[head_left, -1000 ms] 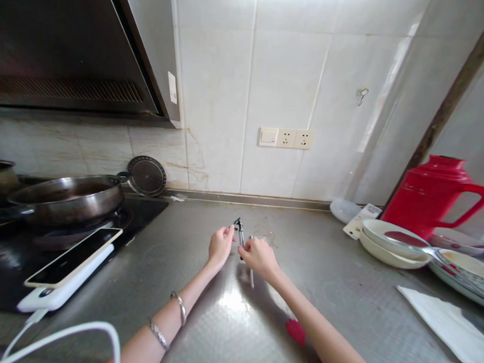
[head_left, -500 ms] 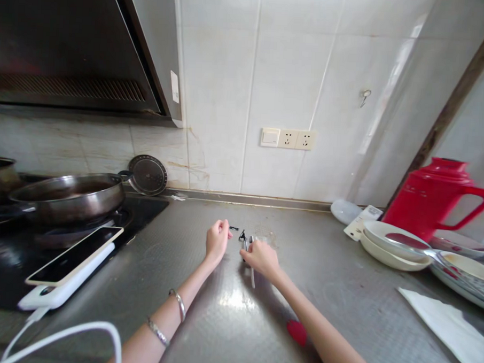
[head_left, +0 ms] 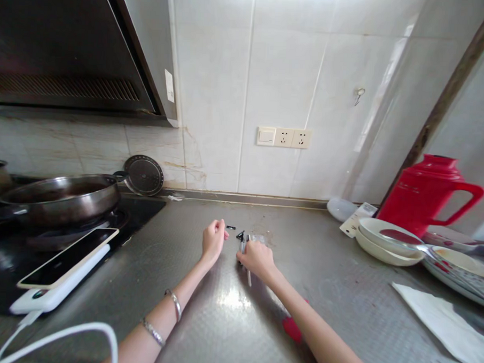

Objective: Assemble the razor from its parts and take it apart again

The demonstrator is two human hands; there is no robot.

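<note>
My right hand (head_left: 257,257) rests on the steel counter (head_left: 204,319) with its fingers closed round a slim metal tool (head_left: 248,278). The tool's black head (head_left: 240,236) pokes out past my fingers and its thin handle runs back under my palm. My left hand (head_left: 212,240) lies just to the left with its fingers curled in. A small black piece (head_left: 231,227) lies on the counter just beyond its fingertips, apart from them. A small clear wrapper (head_left: 259,238) sits behind my right hand.
A wok (head_left: 60,197) sits on the black hob at left, with a phone (head_left: 68,257) on a white power bank and its cable in front. At right are a red jug (head_left: 430,192), stacked bowls (head_left: 383,246), plates and white paper (head_left: 440,324). A red object (head_left: 292,328) lies under my right forearm.
The tool was held upright between both hands. My left hand pulled the small black piece off it and set it on the counter, and my right hand lowered the tool.
</note>
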